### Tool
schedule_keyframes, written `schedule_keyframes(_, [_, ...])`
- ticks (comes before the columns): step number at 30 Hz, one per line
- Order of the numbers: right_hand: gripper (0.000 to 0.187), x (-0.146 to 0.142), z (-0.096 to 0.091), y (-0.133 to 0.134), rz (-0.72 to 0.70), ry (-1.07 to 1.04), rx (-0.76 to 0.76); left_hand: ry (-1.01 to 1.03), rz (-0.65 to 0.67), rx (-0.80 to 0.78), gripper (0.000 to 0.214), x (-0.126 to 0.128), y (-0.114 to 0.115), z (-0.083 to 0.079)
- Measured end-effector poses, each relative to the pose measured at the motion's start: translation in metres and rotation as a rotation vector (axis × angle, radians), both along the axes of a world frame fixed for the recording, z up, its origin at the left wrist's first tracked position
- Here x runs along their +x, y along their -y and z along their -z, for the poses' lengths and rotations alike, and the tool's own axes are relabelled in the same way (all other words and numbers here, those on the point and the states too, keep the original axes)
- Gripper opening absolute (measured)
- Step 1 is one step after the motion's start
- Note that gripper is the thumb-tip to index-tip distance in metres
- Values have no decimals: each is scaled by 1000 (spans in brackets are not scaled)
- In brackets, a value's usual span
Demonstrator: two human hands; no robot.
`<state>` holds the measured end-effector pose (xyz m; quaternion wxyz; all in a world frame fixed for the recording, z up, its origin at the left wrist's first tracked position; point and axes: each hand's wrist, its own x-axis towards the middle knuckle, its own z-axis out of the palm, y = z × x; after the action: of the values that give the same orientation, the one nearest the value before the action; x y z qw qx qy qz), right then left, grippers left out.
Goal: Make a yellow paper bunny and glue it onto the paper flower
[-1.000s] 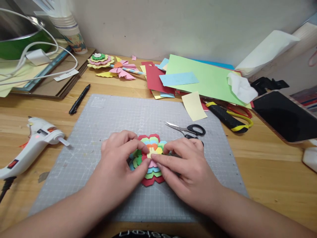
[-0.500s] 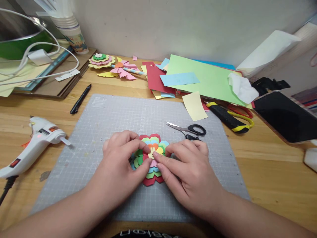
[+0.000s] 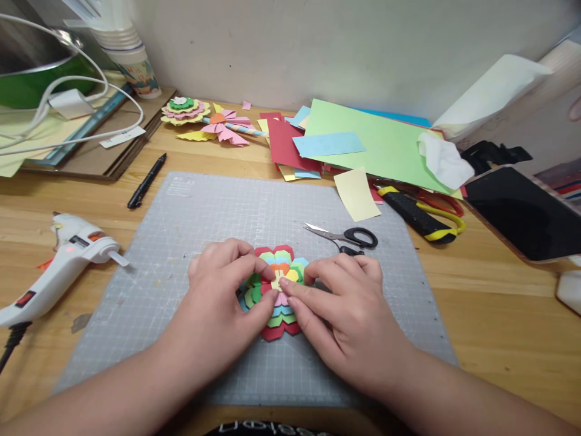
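Observation:
A layered paper flower point(image 3: 284, 318) in red, green, blue, pink and other colours lies flat on the grey cutting mat point(image 3: 245, 221). At its middle sits a small pale yellow paper piece point(image 3: 278, 281). My left hand point(image 3: 227, 290) grips the flower from the left, thumb and index finger curled in at the yellow piece. From the right, my right hand point(image 3: 347, 309) presses its index fingertip on that piece, with the thumb against the petals. Both hands cover parts of the flower's sides. Just beyond my right hand lie black-handled scissors point(image 3: 340, 235).
A white glue gun point(image 3: 68, 260) with a lit light lies left, near a black pen point(image 3: 147, 181). Coloured paper sheets point(image 3: 385, 148) and finished paper flowers point(image 3: 222, 126) lie at the back. A black-and-yellow utility knife point(image 3: 413, 212) and a dark-screened tablet point(image 3: 521, 212) are right.
Almost nothing differs. Both hands stay on the flower in nearly the same pose, and the view has shifted very slightly.

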<state>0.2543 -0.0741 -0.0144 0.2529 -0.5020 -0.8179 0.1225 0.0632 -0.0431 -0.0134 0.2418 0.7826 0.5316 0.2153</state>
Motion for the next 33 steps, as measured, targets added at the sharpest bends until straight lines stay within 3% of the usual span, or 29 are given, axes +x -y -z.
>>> schedule_keyframes(8, [25, 0, -1, 0, -39, -31, 19, -1, 4, 10, 3, -1, 0, -1])
schedule_keyframes(20, [25, 1, 4, -4, -7, -118, -236, 16, 11, -3, 13, -6, 1, -1])
schedule_keyframes(33, [26, -3, 7, -7, 61, -52, -308, 17, -68, -22, 13, -8, -4, -2])
